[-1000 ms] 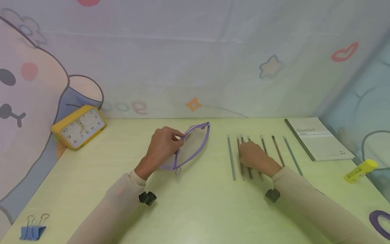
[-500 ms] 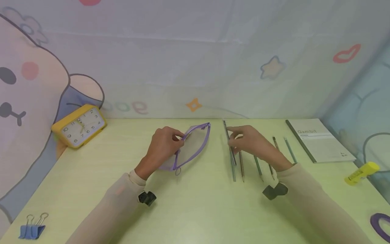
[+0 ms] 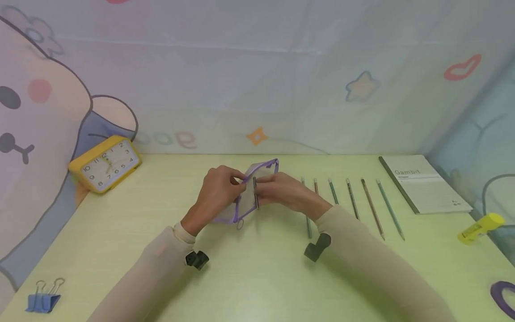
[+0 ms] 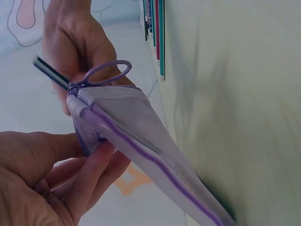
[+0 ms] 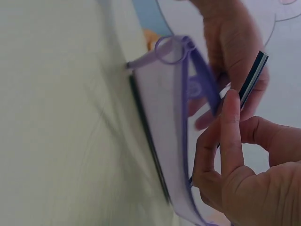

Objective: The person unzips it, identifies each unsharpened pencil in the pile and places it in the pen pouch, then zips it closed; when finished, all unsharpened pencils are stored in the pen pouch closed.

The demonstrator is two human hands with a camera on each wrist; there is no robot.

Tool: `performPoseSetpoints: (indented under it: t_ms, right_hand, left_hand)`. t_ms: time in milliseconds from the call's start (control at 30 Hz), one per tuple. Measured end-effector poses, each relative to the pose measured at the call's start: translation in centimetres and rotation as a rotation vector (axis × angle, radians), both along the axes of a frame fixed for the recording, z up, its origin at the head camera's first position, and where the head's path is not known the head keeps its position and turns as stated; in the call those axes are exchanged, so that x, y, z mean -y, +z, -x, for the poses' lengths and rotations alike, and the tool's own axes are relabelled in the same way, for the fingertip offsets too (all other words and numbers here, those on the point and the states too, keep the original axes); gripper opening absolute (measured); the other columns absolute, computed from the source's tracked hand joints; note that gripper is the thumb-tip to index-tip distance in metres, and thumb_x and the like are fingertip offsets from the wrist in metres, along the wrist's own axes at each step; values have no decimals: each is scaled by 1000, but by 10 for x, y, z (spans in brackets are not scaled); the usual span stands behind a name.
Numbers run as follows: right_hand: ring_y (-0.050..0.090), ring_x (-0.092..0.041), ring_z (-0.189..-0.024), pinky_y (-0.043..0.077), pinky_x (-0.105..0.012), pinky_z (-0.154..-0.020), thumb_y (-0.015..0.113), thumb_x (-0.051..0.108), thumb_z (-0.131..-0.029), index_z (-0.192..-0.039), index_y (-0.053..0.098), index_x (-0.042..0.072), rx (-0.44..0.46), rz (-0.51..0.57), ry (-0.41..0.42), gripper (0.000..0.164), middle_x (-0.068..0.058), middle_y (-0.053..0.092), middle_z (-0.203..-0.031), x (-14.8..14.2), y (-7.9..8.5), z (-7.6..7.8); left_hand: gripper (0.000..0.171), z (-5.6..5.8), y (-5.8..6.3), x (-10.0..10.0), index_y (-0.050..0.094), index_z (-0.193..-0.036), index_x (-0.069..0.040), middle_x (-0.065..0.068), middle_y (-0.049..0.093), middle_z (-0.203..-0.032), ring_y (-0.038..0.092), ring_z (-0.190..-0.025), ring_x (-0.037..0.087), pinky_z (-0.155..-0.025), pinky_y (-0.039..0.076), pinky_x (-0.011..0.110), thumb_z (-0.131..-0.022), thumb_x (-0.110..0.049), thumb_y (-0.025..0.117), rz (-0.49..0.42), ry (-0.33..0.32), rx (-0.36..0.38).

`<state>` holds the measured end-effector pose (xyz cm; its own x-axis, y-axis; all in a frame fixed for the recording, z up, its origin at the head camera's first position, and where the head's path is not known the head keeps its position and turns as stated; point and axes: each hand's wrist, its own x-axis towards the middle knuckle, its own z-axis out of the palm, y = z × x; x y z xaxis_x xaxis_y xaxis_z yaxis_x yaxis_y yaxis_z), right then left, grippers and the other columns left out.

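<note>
My left hand (image 3: 217,190) pinches the edge of a translucent zip pouch (image 3: 246,203) with purple trim, holding its mouth open. In my right hand (image 3: 283,192) is a dark pencil (image 3: 255,192), gripped between thumb and fingers right at the pouch's mouth. The right wrist view shows one end of that pencil (image 5: 254,77) sticking out past the fingertips. A ring pull (image 4: 108,70) hangs at the pouch's corner in the left wrist view. Through the pouch wall (image 4: 136,110) a thin, pencil-like shape is faintly visible. Whether the held pencil is inside the pouch, I cannot tell.
Several pencils (image 3: 372,208) lie in a row right of the pouch, some partly behind my right arm. Farther right are a notebook (image 3: 426,185), a yellow glue stick (image 3: 480,228) and purple tape (image 3: 500,295). A yellow clock (image 3: 105,164) and a blue binder clip (image 3: 43,302) sit left.
My right hand has picked a dark pencil out of the row and carried it left to the pouch's mouth. The left hand has stayed on the pouch.
</note>
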<state>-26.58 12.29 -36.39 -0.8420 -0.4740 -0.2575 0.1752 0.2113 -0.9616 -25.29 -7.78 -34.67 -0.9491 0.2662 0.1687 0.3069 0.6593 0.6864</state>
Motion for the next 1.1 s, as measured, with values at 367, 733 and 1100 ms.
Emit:
performPoseSetpoints:
  t_ms: [367,733,1100]
  right_hand:
    - [75,-16,-76,60,-28,-75,63,14,-97,-106,71,-2,-106,-237,-45,20,-9,76,-84,29,-3,21]
    - [76,-16,-84,59,-31,-85,58,16,-98,-145,51,-4,-191,-311,11,51,-23,72,-115,12,13,11]
    - [75,-31,-88,60,-34,-73,56,16,-101,-136,60,-5,-455,-641,-16,40,-20,72,-109,-56,38,-9]
  left_hand:
    - [24,1,2,-1,79,-109,-4,14,79,-89,73,-60,15,-52,50,22,-89,-16,74,42,-2,-79]
    - [24,0,4,2,78,-112,-5,13,79,-88,68,-53,9,-49,46,22,-91,-11,68,45,25,-29]
    - [25,-1,1,1,78,-111,-4,16,79,-92,70,-53,12,-49,45,21,-89,-9,68,19,18,-32]
